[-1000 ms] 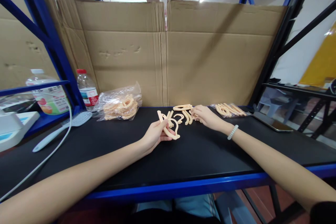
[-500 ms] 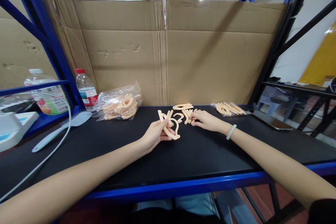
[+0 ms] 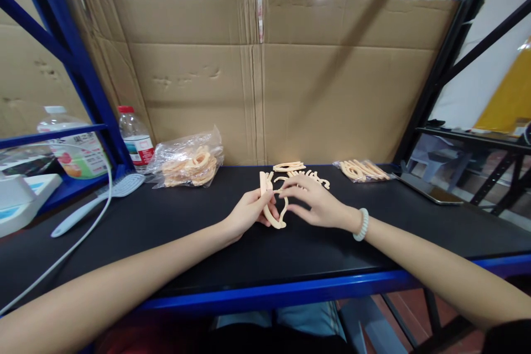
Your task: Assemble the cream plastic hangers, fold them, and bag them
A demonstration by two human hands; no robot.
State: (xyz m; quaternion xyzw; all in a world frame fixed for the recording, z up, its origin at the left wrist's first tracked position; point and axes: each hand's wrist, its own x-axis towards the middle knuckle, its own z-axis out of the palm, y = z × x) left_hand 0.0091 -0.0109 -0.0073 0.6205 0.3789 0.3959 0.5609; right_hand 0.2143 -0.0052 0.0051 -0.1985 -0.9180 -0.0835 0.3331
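My left hand is closed around a small stack of peach-coloured curved plastic pieces, held on edge over the black shelf top. My right hand has come beside it, fingers pinching another thin curved piece against the stack. A bead bracelet sits on my right wrist. Just behind my hands lie several loose pieces of the same kind on the shelf.
A clear bag of the same pieces lies at back left, a smaller filled bag at back right. A water bottle, a white brush-like tool and a cable lie left. Cardboard walls the back. A dark tablet lies right.
My right hand left the loose pile and moved back toward my left hand, bringing a curved piece to the stack. My left hand tilted the stack more upright.
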